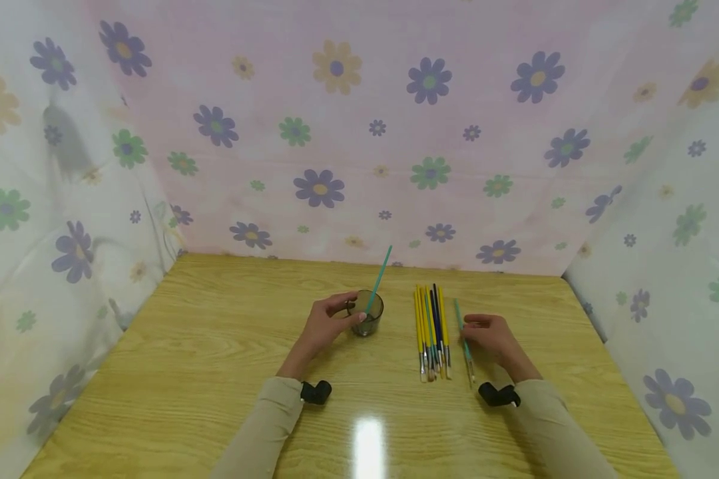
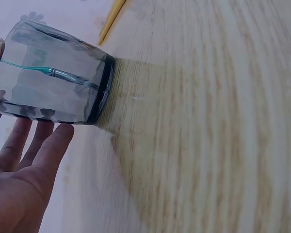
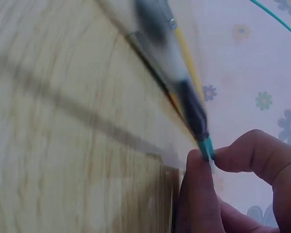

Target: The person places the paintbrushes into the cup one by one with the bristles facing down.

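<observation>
My left hand (image 1: 325, 327) grips a smoky clear glass (image 1: 368, 328), thumb on the near rim and fingers round its side. In the left wrist view the glass (image 2: 48, 90) stands with its base on the wood. One teal paintbrush (image 1: 381, 276) leans inside, bristles down, its handle rising above the rim. My right hand (image 1: 496, 336) pinches a second teal paintbrush (image 1: 466, 349) between thumb and fingertips by its handle. The right wrist view shows that brush's dark ferrule (image 3: 194, 111) and blurred bristles angled up from the fingers, over the wood.
Several yellow, dark blue and teal paintbrushes (image 1: 420, 326) lie side by side between my hands, bristles towards me. The wood-grain table (image 1: 204, 372) meets a flowered cloth (image 1: 335, 133) at the back and both sides. A light reflection (image 1: 368, 446) shines near the front.
</observation>
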### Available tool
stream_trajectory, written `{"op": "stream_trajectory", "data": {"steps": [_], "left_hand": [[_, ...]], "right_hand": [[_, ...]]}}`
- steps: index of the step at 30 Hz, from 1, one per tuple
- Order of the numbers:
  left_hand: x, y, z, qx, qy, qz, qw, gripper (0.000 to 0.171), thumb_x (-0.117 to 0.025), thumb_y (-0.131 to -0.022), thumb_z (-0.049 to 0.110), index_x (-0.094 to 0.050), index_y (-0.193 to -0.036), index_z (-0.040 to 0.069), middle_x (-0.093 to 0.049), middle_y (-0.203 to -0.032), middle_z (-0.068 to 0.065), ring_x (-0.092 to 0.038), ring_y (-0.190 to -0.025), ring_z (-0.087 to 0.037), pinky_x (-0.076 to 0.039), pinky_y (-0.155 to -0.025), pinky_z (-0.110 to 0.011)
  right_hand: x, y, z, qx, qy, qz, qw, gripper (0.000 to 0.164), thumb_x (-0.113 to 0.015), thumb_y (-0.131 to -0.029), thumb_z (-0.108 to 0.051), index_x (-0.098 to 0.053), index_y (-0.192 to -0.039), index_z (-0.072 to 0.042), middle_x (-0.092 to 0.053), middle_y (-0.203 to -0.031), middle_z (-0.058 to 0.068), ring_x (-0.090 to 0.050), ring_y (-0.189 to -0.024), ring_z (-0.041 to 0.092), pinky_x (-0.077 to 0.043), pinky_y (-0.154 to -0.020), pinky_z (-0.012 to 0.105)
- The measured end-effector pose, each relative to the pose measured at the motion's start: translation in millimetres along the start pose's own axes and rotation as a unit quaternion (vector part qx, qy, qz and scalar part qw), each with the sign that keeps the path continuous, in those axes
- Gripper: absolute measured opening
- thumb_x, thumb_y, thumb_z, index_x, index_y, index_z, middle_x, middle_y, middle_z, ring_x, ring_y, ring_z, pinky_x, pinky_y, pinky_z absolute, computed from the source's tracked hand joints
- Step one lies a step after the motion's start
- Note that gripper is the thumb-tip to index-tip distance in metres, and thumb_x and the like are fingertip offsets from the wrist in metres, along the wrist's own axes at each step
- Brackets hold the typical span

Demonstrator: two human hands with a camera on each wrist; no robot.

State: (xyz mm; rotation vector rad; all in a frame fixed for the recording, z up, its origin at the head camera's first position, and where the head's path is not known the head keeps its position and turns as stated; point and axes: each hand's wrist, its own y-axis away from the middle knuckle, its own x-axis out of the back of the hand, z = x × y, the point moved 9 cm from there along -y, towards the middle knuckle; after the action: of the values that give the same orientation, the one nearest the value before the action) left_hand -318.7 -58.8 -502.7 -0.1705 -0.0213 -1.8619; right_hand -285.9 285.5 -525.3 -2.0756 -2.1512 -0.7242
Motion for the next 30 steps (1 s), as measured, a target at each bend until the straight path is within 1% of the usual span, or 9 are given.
{"op": "stream_trajectory", "data": {"steps": [2,5,8,11,17,21,25,30], "left_hand": [[-0.2,-0.4,-1.5,0.002,0.000,-0.001,1.0000,0.057,-0.079,-0.092,0.016,-0.059,-0.143,0.005,-0.053,-0.150,-0.014,-0.052,-0.136,-0.037,-0.055,-0.100,-0.047],[-0.7,-1.3,-3.2,0.003,-0.002,-0.003,1.0000,0.057,-0.079,-0.092,0.017,-0.059,-0.144,0.005,-0.054,-0.150,-0.013,-0.052,-0.136,-0.036,-0.056,-0.098,-0.046],[-0.7,-1.9,-2.7,0.000,-0.004,-0.001,1.0000,0.057,-0.079,-0.092,0.018,-0.058,-0.144,0.006,-0.054,-0.150,-0.012,-0.052,-0.136,-0.036,-0.056,-0.098,-0.045],[-0.2,-1.6,-1.7,0.001,-0.005,0.001,1.0000,0.057,-0.078,-0.092,0.018,-0.058,-0.144,0.006,-0.053,-0.150,-0.013,-0.053,-0.136,-0.035,-0.056,-0.098,-0.044],[-0.6,0.0,0.7,0.002,-0.010,-0.006,0.9999,0.057,-0.077,-0.093,0.018,-0.057,-0.145,0.007,-0.052,-0.151,-0.015,-0.051,-0.137,-0.036,-0.056,-0.099,-0.045],[-0.1,1.3,1.8,0.003,-0.004,-0.006,1.0000,0.058,-0.078,-0.093,0.018,-0.057,-0.145,0.006,-0.051,-0.151,-0.017,-0.050,-0.138,-0.038,-0.055,-0.100,-0.047],[0.5,1.5,1.4,0.005,0.001,-0.003,1.0000,0.057,-0.078,-0.092,0.018,-0.058,-0.144,0.006,-0.052,-0.150,-0.016,-0.051,-0.138,-0.037,-0.055,-0.100,-0.047],[-0.3,0.1,-0.5,0.000,0.001,0.001,1.0000,0.057,-0.079,-0.092,0.017,-0.059,-0.143,0.005,-0.054,-0.149,-0.015,-0.053,-0.136,-0.036,-0.055,-0.100,-0.046]], "right_hand": [[-1.2,1.3,2.4,-0.008,-0.023,-0.003,1.000,0.050,-0.062,-0.099,-0.006,-0.047,-0.141,0.017,-0.057,-0.132,0.034,-0.067,-0.090,0.008,-0.059,-0.081,0.024],[-2.1,3.1,5.7,-0.018,-0.047,-0.003,0.999,0.051,-0.063,-0.100,-0.009,-0.048,-0.143,0.014,-0.062,-0.129,0.027,-0.068,-0.088,0.005,-0.059,-0.081,0.023],[-2.8,4.9,5.7,-0.013,-0.071,-0.004,0.997,0.051,-0.063,-0.101,-0.011,-0.047,-0.145,0.012,-0.068,-0.122,0.017,-0.068,-0.088,0.004,-0.059,-0.081,0.023],[-5.9,7.1,3.7,-0.003,-0.105,-0.015,0.994,0.053,-0.061,-0.103,-0.011,-0.044,-0.148,0.011,-0.069,-0.121,0.011,-0.070,-0.090,0.005,-0.059,-0.083,0.023],[-12.5,12.9,0.7,-0.002,-0.174,-0.030,0.984,0.056,-0.059,-0.104,-0.011,-0.038,-0.151,0.010,-0.061,-0.134,0.011,-0.070,-0.098,0.006,-0.058,-0.089,0.022],[-15.3,17.5,-3.8,0.006,-0.207,-0.033,0.978,0.058,-0.059,-0.104,-0.011,-0.035,-0.152,0.011,-0.060,-0.135,0.006,-0.069,-0.101,0.006,-0.057,-0.090,0.022],[-18.7,22.0,-9.6,0.019,-0.220,-0.039,0.975,0.059,-0.056,-0.105,-0.011,-0.031,-0.154,0.011,-0.060,-0.133,0.003,-0.068,-0.103,0.006,-0.057,-0.090,0.022],[-22.9,27.1,-15.5,0.033,-0.212,-0.042,0.976,0.058,-0.054,-0.106,-0.009,-0.029,-0.155,0.011,-0.055,-0.136,0.009,-0.068,-0.105,0.007,-0.057,-0.089,0.021]]}}
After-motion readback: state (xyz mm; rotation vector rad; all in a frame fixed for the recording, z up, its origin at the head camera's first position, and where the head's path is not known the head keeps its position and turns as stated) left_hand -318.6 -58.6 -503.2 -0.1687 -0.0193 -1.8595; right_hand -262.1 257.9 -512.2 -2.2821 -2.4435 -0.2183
